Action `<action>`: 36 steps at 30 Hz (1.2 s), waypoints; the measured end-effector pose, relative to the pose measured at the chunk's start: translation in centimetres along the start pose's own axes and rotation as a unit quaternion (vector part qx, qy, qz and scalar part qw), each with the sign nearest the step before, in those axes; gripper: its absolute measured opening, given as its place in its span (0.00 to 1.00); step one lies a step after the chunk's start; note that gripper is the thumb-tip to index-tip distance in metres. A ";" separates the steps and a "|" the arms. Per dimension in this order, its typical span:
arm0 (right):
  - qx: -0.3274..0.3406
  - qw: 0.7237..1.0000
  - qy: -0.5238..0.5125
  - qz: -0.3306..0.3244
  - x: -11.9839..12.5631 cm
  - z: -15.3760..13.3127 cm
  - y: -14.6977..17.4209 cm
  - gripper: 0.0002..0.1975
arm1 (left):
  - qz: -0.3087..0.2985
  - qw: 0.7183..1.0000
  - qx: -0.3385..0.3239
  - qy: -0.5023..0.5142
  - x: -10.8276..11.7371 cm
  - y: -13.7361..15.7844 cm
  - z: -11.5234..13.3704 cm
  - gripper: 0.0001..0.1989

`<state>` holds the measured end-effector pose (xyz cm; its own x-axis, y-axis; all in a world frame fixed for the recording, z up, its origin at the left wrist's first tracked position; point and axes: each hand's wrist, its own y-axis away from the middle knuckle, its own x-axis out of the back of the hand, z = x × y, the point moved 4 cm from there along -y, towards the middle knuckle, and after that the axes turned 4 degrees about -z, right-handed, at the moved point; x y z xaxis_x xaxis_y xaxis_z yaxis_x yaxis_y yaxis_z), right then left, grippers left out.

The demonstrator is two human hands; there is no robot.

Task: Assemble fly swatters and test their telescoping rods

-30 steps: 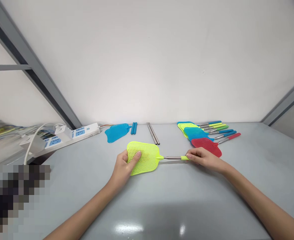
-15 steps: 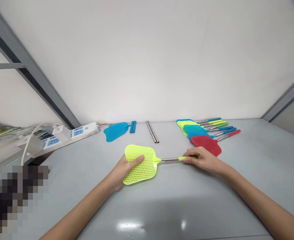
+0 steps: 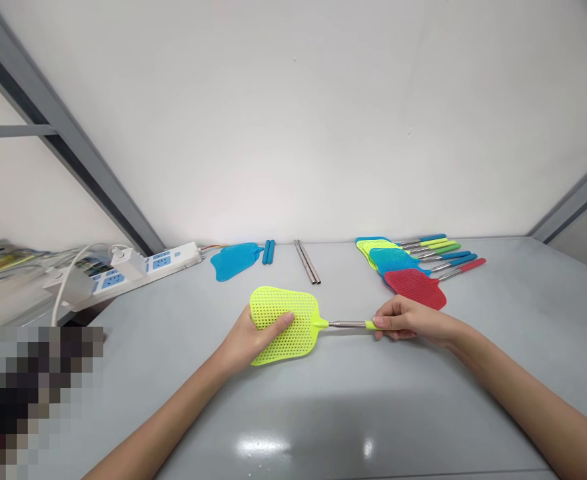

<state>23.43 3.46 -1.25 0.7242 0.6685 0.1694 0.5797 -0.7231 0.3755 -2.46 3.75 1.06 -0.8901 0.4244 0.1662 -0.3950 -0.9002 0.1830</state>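
Held with left hand (image 3: 246,343) clamped on flat, perforated yellow-green plastic paddle (image 3: 299,339) and right hand (image 3: 410,321) clamped on slim yellow-green grip (image 3: 370,325), apparently for straight alignment.

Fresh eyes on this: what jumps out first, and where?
A lime-green fly swatter, front and center: left grip on its mesh head, right grip on its handle. Behind it to the right, overlapping fly swatters fan out, a red one nearest. On the left, a white power strip with adapters on it.
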 end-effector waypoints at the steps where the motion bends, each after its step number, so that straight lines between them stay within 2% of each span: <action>1: -0.003 1.000 -0.003 -0.004 0.0 0.0 0.0 0.19 | -0.001 1.000 0.000 0.001 0.0 0.0 0.0 0.16; 17: -0.005 1.000 0.024 -0.006 0.0 -0.4 0.2 0.18 | -0.038 0.992 0.041 0.110 -0.2 -0.6 -0.2 0.16; 22: -0.015 0.999 0.038 -0.008 0.1 -0.3 0.1 0.18 | -0.039 0.988 0.059 0.136 -0.3 -0.5 -0.1 0.18; 32: -0.016 0.999 0.026 -0.008 0.1 -0.4 0.3 0.18 | -0.046 0.984 0.075 0.153 -0.4 -0.6 -0.4 0.20; 36: -0.003 1.000 0.026 -0.001 0.0 -0.5 0.2 0.18 | -0.028 0.990 0.057 0.130 -0.7 -0.5 -0.6 0.18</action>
<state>23.41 3.43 -0.75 0.7028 0.6778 0.2161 0.5785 -0.7213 0.3808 -1.77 3.89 0.27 -0.9021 0.4202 -0.0985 -0.4297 -0.8529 0.2964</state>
